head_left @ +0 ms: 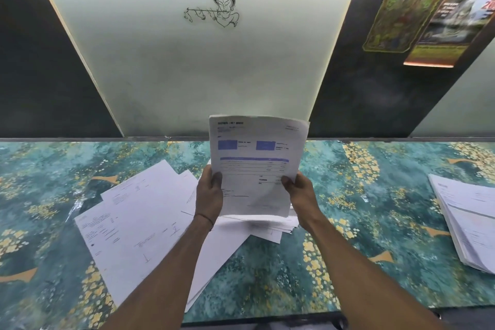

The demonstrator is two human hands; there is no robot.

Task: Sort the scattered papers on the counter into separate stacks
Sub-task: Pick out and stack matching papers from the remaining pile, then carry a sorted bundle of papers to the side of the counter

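The counter (348, 195) shows the sort roughly midway, I judge. One loose spread of papers (139, 222) lies under and left of the hands, its sheets too overlapped to count. One squared stack (471, 222) sits well right of them. One printed bundle (257, 158) is raised upright, with the left hand (209, 195) and right hand (300, 193) each pinching a lower side edge.

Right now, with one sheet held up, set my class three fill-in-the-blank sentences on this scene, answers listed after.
1. The left hand and right hand hold up a printed sheet whose boxes are ____.
2. The neat stack lies at the counter's ____ edge.
3. The scattered papers spread mostly on the person's ____ side.
Missing words: blue; right; left.
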